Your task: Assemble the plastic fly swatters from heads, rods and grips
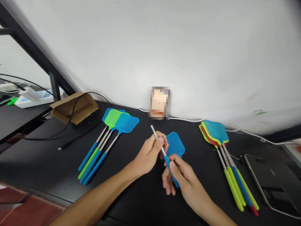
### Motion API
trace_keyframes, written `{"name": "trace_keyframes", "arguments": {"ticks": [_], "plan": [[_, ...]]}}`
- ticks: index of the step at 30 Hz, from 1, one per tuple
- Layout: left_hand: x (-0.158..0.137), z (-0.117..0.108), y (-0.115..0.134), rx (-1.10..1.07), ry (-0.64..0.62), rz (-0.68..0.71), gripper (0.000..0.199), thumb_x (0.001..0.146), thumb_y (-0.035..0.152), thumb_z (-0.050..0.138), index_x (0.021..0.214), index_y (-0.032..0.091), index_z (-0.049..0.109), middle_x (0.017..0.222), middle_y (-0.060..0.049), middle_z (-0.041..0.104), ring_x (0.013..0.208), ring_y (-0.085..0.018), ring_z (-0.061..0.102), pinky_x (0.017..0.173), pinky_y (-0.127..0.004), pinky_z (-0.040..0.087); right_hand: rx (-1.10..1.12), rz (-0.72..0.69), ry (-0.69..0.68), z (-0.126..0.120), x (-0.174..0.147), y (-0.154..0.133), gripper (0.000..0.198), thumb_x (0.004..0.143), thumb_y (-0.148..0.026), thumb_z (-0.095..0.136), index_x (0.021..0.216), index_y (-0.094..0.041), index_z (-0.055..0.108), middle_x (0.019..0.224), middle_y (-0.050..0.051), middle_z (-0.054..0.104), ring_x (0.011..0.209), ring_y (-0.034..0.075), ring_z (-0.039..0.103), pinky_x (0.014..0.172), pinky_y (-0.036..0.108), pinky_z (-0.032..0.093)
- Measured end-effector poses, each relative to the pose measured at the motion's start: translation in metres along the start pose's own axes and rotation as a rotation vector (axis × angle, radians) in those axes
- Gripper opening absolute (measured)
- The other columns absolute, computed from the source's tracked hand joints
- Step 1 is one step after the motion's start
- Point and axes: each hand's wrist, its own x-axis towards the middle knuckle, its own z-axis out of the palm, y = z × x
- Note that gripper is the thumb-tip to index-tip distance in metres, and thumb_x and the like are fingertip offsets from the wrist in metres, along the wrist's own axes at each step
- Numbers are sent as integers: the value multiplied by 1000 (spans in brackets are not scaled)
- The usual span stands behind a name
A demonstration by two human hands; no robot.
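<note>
The left hand (149, 152) pinches the metal rod (153, 129); the right hand (184, 172) closes on its blue handle (167, 161), over the black table (128, 146); pinching in line with the rod should keep it steady; the blue mesh head (175, 142) behind is partly hidden by fingers

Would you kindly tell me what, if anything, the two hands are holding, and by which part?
A blue-handled metal rod: the left hand pinches its metal shaft, while the right hand holds its blue grip.
</note>
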Motion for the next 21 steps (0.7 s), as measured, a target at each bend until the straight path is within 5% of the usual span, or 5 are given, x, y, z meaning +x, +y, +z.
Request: {"name": "trace_keyframes", "arguments": {"ticks": [4, 8, 13, 17, 21], "plan": [[-8, 9, 2, -44, -72, -48, 45, 107, 54, 35, 85, 18, 53, 78, -2, 57, 68, -14, 53, 67, -28, 45, -192, -78, -64, -2, -1, -6, 34, 104, -52, 51, 91, -21, 56, 72, 0, 66, 63, 16, 65, 62, 29, 50], [-11, 9, 0, -88, -142, -168, 51, 104, 60, 38, 76, 20, 48, 57, 4, 44, 50, -10, 40, 51, -24, 33, -517, -198, 84, -27, 0, -23, 40, 100, -47, 60, 72, -19, 64, 70, 1, 64, 67, 16, 61, 64, 28, 48], [-12, 9, 4, -184, -402, -434, 49, 102, 64, 41, 85, 19, 51, 52, 9, 37, 42, -7, 27, 42, -22, 23, -195, -246, 177, -50, 3, -25, 27, 103, -43, 57, 117, -22, 67, 81, 1, 66, 68, 15, 60, 61, 28, 48], [-14, 13, 9, -156, -532, -491, 47, 102, 63, 40, 92, 19, 53, 54, 8, 39, 42, -7, 25, 40, -21, 21, -19, -242, 181, -38, 5, -15, 22, 102, -40, 60, 103, -20, 69, 67, -3, 58, 59, 14, 58, 57, 27, 43], [-13, 11, 10, -175, -547, -515, 47, 99, 67, 46, 91, 20, 48, 55, 9, 39, 43, -6, 25, 40, -19, 21, 77, -266, 328, -38, 9, -18, 25, 98, -43, 66, 92, -19, 69, 60, -4, 52, 55, 12, 47, 53, 26, 39]]}}
